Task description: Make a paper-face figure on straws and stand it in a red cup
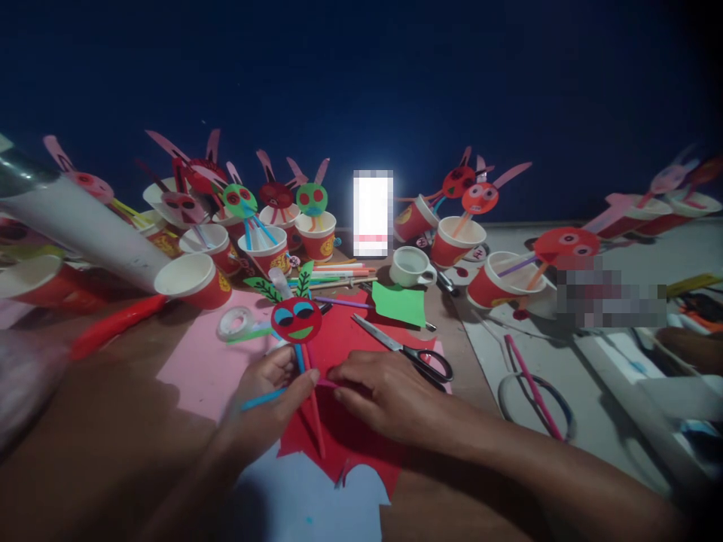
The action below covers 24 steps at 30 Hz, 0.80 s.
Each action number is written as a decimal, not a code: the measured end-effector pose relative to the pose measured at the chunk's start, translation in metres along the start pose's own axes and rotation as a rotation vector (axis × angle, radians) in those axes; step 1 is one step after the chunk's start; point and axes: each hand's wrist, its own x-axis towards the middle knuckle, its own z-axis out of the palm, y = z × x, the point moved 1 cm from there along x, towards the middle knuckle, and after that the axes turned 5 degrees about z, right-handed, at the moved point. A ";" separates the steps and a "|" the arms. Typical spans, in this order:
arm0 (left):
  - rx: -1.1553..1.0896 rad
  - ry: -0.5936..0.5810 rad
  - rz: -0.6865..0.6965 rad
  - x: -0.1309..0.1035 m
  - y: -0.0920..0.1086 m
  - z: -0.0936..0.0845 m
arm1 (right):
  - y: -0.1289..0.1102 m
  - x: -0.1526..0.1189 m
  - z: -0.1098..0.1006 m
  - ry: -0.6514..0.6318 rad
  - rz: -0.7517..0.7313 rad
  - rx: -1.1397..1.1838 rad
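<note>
My left hand (282, 391) is closed around the straws of a paper puppet. The puppet's round red paper face (297, 321) has blue-lidded eyes, a green mouth and green leaf-like ears with dark markings. Below the face, a pink-red straw (314, 421) points down, while a blue straw (263, 400) sticks out to the left across the hand. My right hand (389, 391) is beside it, thumb and fingers drawn together near the left thumb. A small pinkish edge shows at its fingertips, too little to name. Red paper (361, 444) lies beneath both hands.
Black-handled scissors (426, 363) lie beyond my right hand, near green paper (400, 304). A tape roll (234, 324) rests on pink paper (192, 361). Red paper cups (208, 282) with puppets, a white mug (412, 267) and a lit screen (373, 214) stand behind.
</note>
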 end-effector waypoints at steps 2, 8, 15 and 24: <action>-0.008 -0.006 -0.017 0.000 0.001 0.000 | -0.002 0.000 -0.003 0.040 -0.064 -0.104; -0.066 0.034 -0.069 0.001 0.002 0.001 | -0.001 0.000 -0.006 0.123 -0.156 -0.228; -0.285 -0.034 -0.097 0.002 -0.004 0.004 | -0.001 0.002 -0.015 0.055 -0.153 -0.142; -0.305 0.196 -0.112 -0.003 -0.003 0.009 | -0.010 -0.001 -0.012 -0.133 0.055 -0.329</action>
